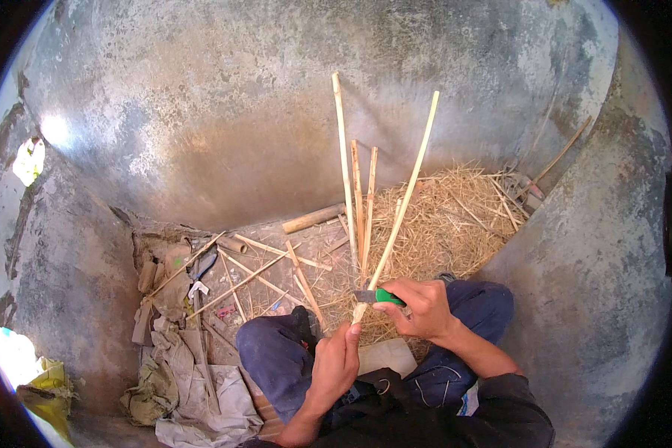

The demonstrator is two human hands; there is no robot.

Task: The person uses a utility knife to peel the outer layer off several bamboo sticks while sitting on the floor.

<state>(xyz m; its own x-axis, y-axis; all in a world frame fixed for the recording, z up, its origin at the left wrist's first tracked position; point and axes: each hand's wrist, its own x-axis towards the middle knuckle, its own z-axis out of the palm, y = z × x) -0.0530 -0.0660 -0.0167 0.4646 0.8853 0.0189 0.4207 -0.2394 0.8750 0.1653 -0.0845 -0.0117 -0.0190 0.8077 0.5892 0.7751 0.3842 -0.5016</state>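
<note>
Low in front of me, my left hand (336,362) is closed round the near end of a long pale bamboo strip (405,198). The strip slants up and away to the right. My right hand (425,308) grips a knife (384,296) with a green handle. Its short dark blade lies across the strip, just above my left fingers. Behind the blade, a tall pale strip (342,142) and two shorter, browner strips (357,187) point up toward the wall. Whether their lower ends touch the held strip cannot be made out.
Straw and shavings (455,209) heap up at the right. Loose strips (254,272) and a thick bamboo pole (313,217) lie on the floor. Crumpled sacking (216,407) is at the left. A pale block (387,357) lies between my legs; concrete walls (224,112) close in.
</note>
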